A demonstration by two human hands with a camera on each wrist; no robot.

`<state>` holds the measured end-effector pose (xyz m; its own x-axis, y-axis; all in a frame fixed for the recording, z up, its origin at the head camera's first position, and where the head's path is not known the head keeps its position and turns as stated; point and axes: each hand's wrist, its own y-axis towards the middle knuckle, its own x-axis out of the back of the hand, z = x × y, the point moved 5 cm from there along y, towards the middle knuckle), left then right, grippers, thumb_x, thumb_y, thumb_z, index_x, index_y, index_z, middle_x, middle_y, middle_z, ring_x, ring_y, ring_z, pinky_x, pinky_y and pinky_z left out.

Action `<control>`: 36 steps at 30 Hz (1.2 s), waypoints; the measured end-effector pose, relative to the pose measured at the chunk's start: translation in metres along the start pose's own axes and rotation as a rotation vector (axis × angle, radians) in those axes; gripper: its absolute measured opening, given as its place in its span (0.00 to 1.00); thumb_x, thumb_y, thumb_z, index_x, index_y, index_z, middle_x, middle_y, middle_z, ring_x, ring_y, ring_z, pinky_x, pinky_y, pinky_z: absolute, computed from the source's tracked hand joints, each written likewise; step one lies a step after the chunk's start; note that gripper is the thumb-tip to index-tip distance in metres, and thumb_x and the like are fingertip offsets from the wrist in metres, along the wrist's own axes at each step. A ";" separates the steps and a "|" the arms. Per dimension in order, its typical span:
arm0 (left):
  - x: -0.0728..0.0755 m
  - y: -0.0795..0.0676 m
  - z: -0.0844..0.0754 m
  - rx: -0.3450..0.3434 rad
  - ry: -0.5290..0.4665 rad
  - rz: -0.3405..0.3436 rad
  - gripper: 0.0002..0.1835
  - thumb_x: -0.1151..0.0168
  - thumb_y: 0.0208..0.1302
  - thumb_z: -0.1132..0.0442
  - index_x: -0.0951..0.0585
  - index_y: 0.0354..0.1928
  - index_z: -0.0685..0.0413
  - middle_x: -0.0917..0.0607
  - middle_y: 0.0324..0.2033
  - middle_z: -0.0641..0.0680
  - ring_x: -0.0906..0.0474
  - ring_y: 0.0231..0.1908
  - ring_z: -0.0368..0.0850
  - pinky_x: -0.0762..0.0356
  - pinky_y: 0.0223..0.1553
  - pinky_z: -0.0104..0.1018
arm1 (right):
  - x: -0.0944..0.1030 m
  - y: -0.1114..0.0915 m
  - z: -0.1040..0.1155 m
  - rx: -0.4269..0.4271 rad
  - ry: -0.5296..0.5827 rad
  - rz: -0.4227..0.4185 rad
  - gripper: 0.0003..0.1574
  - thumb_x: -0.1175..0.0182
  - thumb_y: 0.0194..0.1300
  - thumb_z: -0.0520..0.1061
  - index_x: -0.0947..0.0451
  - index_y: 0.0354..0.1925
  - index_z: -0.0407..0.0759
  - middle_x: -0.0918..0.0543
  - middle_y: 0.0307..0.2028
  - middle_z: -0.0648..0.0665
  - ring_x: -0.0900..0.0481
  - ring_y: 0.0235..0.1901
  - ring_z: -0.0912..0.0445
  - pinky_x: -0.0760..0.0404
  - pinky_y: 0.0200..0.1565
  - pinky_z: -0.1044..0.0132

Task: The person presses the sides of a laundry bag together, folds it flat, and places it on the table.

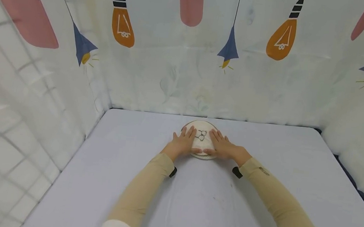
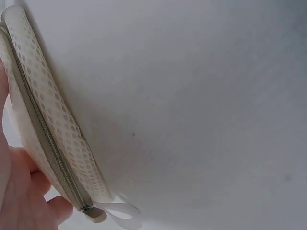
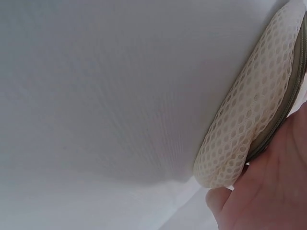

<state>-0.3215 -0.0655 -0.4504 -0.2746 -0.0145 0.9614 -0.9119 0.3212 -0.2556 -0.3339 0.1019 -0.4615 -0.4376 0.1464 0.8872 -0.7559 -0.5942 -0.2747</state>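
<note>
A round cream zippered pouch [image 1: 203, 142] with a small dark line drawing on top lies near the table's far edge. My left hand [image 1: 183, 144] rests on its left part, fingers stretched forward and thumb pointing inward. On the opposite side, my right hand [image 1: 226, 147] lies over the pouch in the same way, fingers straight. The left wrist view shows the pouch's mesh side [image 2: 57, 103], a closed zipper [image 2: 50, 143] and a pull tab [image 2: 97, 215]. From the right wrist, mesh [image 3: 244, 108] bulges below the zipper, beside the right palm [image 3: 276, 187].
A white-covered table [image 1: 201, 211] spreads beneath both forearms. Behind it hangs a pale curtain [image 1: 146, 76] printed with lamps and bulbs, and similar sheets stand at the left and right. A small white loop [image 2: 122, 211] sticks out beside the pouch's pull tab.
</note>
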 end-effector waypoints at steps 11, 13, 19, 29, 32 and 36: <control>-0.006 0.005 -0.001 0.020 -0.045 0.026 0.54 0.47 0.70 0.30 0.57 0.83 0.56 0.60 0.82 0.54 0.67 0.79 0.59 0.54 0.72 0.70 | 0.001 -0.003 0.002 -0.033 -0.041 0.018 0.59 0.53 0.80 0.65 0.71 0.79 0.28 0.68 0.80 0.30 0.71 0.78 0.36 0.62 0.74 0.37; -0.007 0.006 -0.001 0.023 -0.045 0.028 0.54 0.47 0.70 0.30 0.57 0.83 0.56 0.60 0.82 0.54 0.67 0.79 0.58 0.54 0.72 0.70 | 0.001 -0.004 0.002 -0.040 -0.058 0.024 0.59 0.54 0.80 0.65 0.71 0.79 0.29 0.68 0.80 0.30 0.71 0.78 0.36 0.62 0.75 0.37; -0.004 0.002 0.000 0.023 -0.063 0.026 0.54 0.46 0.71 0.31 0.55 0.82 0.56 0.58 0.82 0.54 0.66 0.79 0.59 0.54 0.72 0.70 | 0.004 -0.004 0.007 -0.063 -0.066 0.046 0.58 0.54 0.80 0.65 0.70 0.79 0.29 0.68 0.80 0.31 0.70 0.78 0.37 0.62 0.75 0.38; 0.005 -0.004 -0.001 -0.007 -0.084 0.020 0.55 0.46 0.70 0.32 0.57 0.82 0.58 0.59 0.82 0.55 0.65 0.79 0.60 0.55 0.72 0.70 | 0.008 -0.008 0.012 -0.059 -0.041 0.038 0.58 0.53 0.80 0.63 0.72 0.79 0.28 0.69 0.79 0.30 0.72 0.78 0.36 0.63 0.75 0.37; 0.008 -0.004 -0.001 -0.007 -0.068 0.006 0.55 0.46 0.71 0.31 0.57 0.82 0.58 0.60 0.82 0.56 0.65 0.79 0.61 0.55 0.72 0.70 | 0.010 -0.009 0.012 -0.047 -0.037 -0.002 0.58 0.51 0.80 0.63 0.71 0.79 0.28 0.69 0.79 0.30 0.72 0.78 0.36 0.63 0.75 0.38; 0.010 -0.005 -0.001 0.002 -0.045 -0.003 0.55 0.46 0.71 0.32 0.57 0.82 0.58 0.59 0.82 0.56 0.64 0.79 0.60 0.54 0.72 0.69 | 0.010 -0.010 0.013 -0.032 -0.028 -0.043 0.59 0.50 0.79 0.64 0.70 0.79 0.29 0.68 0.80 0.31 0.71 0.78 0.35 0.62 0.75 0.38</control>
<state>-0.3199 -0.0660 -0.4392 -0.2853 -0.0581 0.9567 -0.9132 0.3194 -0.2529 -0.3246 0.0991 -0.4454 -0.3912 0.1486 0.9082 -0.7889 -0.5624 -0.2478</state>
